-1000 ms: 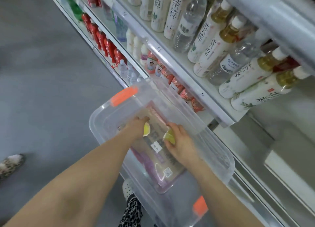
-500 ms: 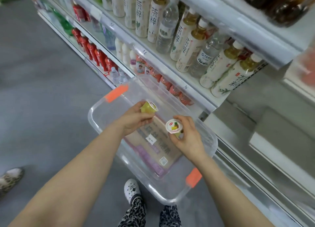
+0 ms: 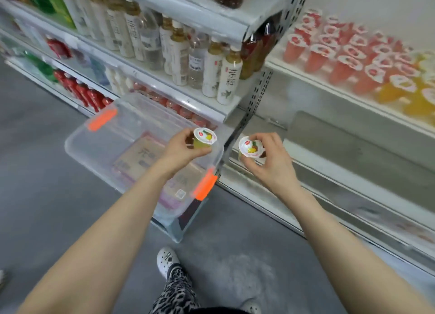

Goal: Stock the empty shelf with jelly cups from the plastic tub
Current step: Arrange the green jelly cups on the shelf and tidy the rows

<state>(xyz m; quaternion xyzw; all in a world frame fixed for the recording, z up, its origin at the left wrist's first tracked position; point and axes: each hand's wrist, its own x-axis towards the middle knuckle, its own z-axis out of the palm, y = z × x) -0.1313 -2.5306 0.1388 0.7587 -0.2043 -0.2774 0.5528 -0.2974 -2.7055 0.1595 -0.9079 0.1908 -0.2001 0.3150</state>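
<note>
Head view looks down along two bare forearms held out over a grey floor (image 3: 47,196) in front of store shelving. The left hand (image 3: 181,148) has its grip closed round the side of a yellow jelly cup (image 3: 204,138), thumb and fingers curled about the body, the cup upright with its white fruit-printed lid facing up; it hangs above the right end of the plastic tub (image 3: 77,146). The right hand (image 3: 270,163) grips a second jelly cup (image 3: 250,147) with curled fingertips round its rim, the lid tilted toward the camera, held in front of the empty shelf (image 3: 376,163). The two cups are apart, with a perforated metal upright (image 3: 256,97) between them. The clear tub sits on the floor against the base of the shelving, an orange latch (image 3: 204,187) at its near end and another at the far end, and a flat printed packet (image 3: 146,158) lies on its bottom. Above the empty shelf, rows of red and orange jelly cups (image 3: 341,54) stand on the next shelf up. Drink bottles (image 3: 179,54) fill the shelves to the left. A white shoe (image 3: 167,262) and a patterned trouser leg (image 3: 176,292) show below.
</note>
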